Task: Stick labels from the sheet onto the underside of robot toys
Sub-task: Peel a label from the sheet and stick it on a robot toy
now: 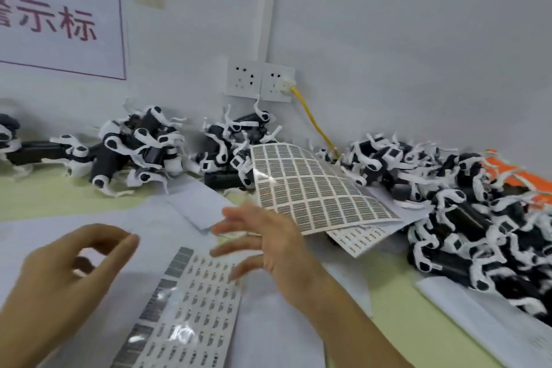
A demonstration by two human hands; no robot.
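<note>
Label sheet [191,302], lower centre, lies between curled, empty left hand [59,275] and spread-fingered right hand [268,245]; robot toys [478,218] at right.

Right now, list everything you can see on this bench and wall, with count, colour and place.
toys: many, black and white, heaped along the wall and at the right.
near sheet: one, white with grey labels, flat between the hands.
far sheet: one, full of grey labels, curling up against the toys.
under sheet: one, white, beneath the far sheet.
papers: several, white, on the greenish table.
orange items: count unclear, far right.
sockets: two, white, on the wall.
cable: one, yellow, plugged into the right socket.
sign: one, white with red characters, upper left.
left hand: fingers loosely curled, holding nothing visible.
right hand: fingers spread, blurred, above the near sheet.
</note>
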